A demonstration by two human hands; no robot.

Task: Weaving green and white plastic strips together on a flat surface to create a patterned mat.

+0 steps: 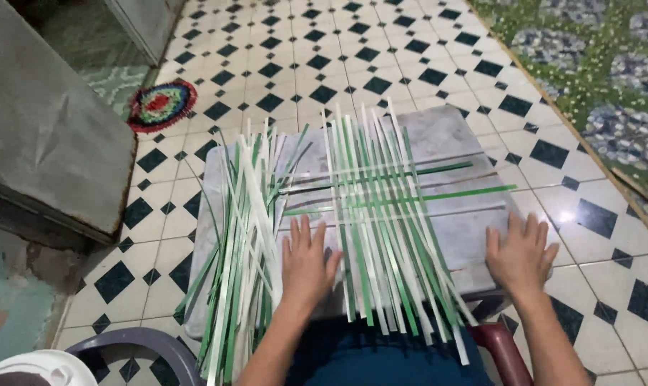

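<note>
Green and white plastic strips lay half-woven across the grey board that rested on the person's lap, long ones fanned out from the near edge toward the far edge, and a few crosswise ones threaded through them, their ends poking out toward the right edge. And there was the left hand, pressed flat, palm down, fingers spread and straight, gripping nothing, just resting on the board at the near edge with its fingertips up against the left side of the weave. Over on the right, the right hand was flat too, fingers splayed open, empty, planted on the bare board near the right near corner, just clear of the outermost strips. Along the left edge of the board sat a loose bundle of spare strips, green and white mixed, some spilling off the near edge and down past the person's knee. Beneath it all ran a tiled floor, white with black diamonds. A small round multicoloured mat lay on the tiles beyond the far left corner of the board, beside a grey slab. A flowered floor covering ran along the right. Dark red chair arm showed below the right wrist, a grey one at lower left.
</note>
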